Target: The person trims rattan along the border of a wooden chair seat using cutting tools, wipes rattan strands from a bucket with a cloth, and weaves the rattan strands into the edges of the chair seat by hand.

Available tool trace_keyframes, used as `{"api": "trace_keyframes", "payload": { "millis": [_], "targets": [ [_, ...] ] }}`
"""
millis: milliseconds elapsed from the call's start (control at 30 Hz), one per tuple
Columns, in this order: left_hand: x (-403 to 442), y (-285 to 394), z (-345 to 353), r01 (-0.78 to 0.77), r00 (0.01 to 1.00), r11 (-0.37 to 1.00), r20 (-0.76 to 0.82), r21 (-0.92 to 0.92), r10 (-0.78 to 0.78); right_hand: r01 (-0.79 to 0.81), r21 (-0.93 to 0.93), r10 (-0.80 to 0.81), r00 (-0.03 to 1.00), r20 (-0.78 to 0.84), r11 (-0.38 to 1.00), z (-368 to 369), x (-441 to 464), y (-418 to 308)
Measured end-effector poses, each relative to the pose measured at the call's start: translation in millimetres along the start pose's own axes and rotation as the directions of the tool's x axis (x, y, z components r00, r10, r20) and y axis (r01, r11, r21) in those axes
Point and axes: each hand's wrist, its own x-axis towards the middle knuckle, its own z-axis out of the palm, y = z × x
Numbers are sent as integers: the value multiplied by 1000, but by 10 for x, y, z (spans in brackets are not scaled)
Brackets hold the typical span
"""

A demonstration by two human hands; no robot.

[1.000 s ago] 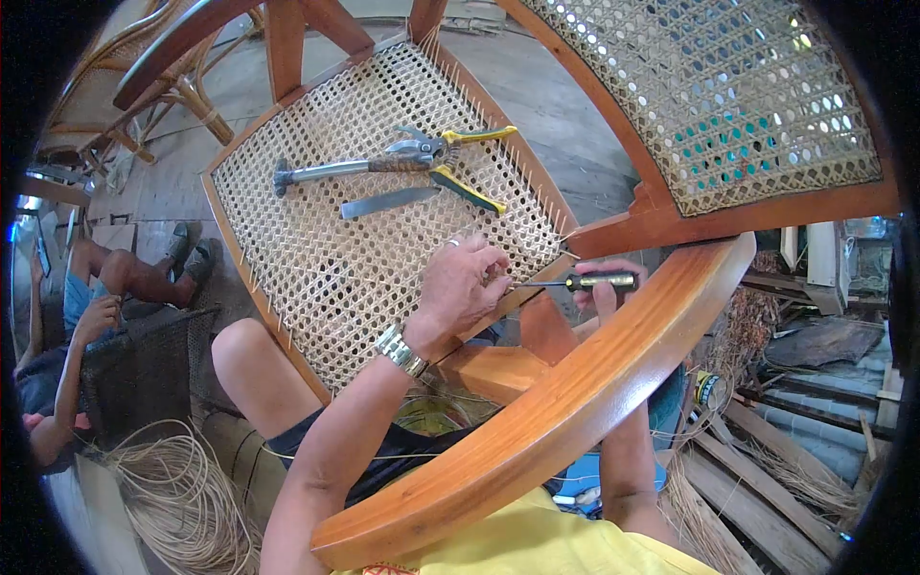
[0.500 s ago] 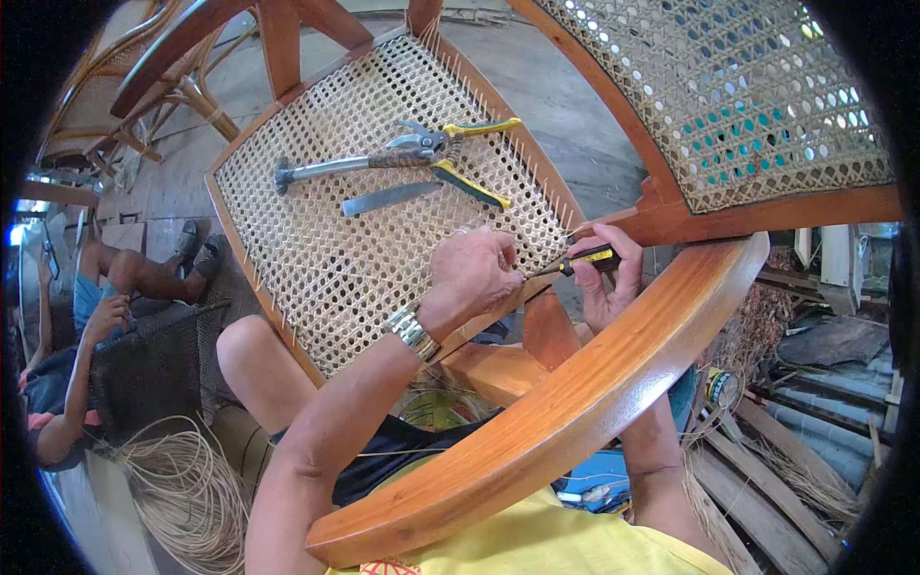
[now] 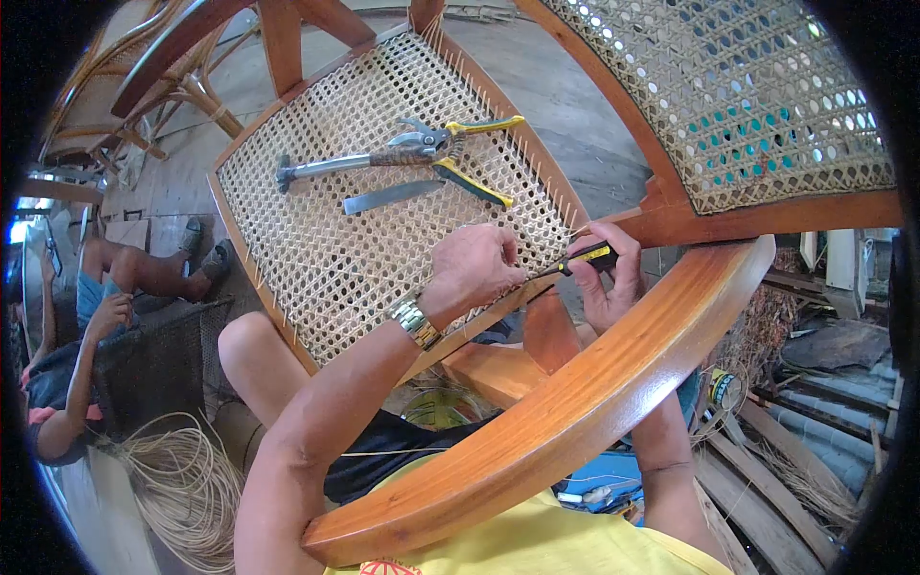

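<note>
A wooden chair's woven cane seat (image 3: 355,278) lies in front of me, with thin pegs (image 3: 522,158) standing along its far right edge. My right hand (image 3: 610,287) grips a small screwdriver (image 3: 596,255) by its black and yellow handle, its thin shaft pointing left at the seat's frame. At the shaft's tip, my left hand (image 3: 472,265) rests on the cane near that frame with curled fingers; what they pinch, if anything, is hidden. On the weave lie yellow-handled pruning shears (image 3: 448,142), a hammer (image 3: 331,168) and a flat metal blade (image 3: 393,195).
The curved wooden armrest (image 3: 546,412) crosses between my arms. A cane backrest (image 3: 747,105) rises at upper right. Coiled rattan strands (image 3: 187,494) lie at lower left, near another person (image 3: 72,383). Wooden boards (image 3: 767,498) are stacked at right, and rattan furniture (image 3: 172,91) stands upper left.
The view has shifted slightly. Both hands stay at the same spot on the seat's edge, the screwdriver still in my right hand.
</note>
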Motion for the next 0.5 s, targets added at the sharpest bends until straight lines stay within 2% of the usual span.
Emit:
{"api": "trace_keyframes", "payload": {
  "millis": [67,133,167,200,267,300,333,400,433,500],
  "targets": [
    [-8,10,-4,-5,1000,1000,-16,-5,5,27,-12,-27,1000,-11,1000,25,52,-26],
    [-3,13,-26,-6,1000,1000,-8,-2,6,245,-103,-229,963,145,964,36,111,-19],
    [-5,15,-35,-9,1000,1000,1,2,9,246,-86,-221,948,231,965,-2,145,-23],
    [-8,14,-39,-8,1000,1000,1,3,8,246,-85,-221,948,230,966,-28,188,-27],
    [-4,11,-27,-10,1000,1000,-6,-3,10,-24,-66,41,961,272,998,-77,262,-46],
    [2,16,-24,-12,1000,1000,-13,-4,12,48,-131,-9,959,282,990,-53,267,-42],
    [5,12,-25,-33,999,999,-16,11,33,55,-131,-15,959,282,990,-57,285,-39],
    [-26,-33,28,-54,998,998,-19,32,54,242,-22,-222,921,319,970,-40,295,-62],
    [-32,-74,106,-166,983,986,-79,-32,163,133,23,-133,936,327,991,-71,221,9],
    [-64,-119,201,-415,902,904,-176,-102,394,200,18,-195,925,326,980,-58,168,88]
  ]
}}
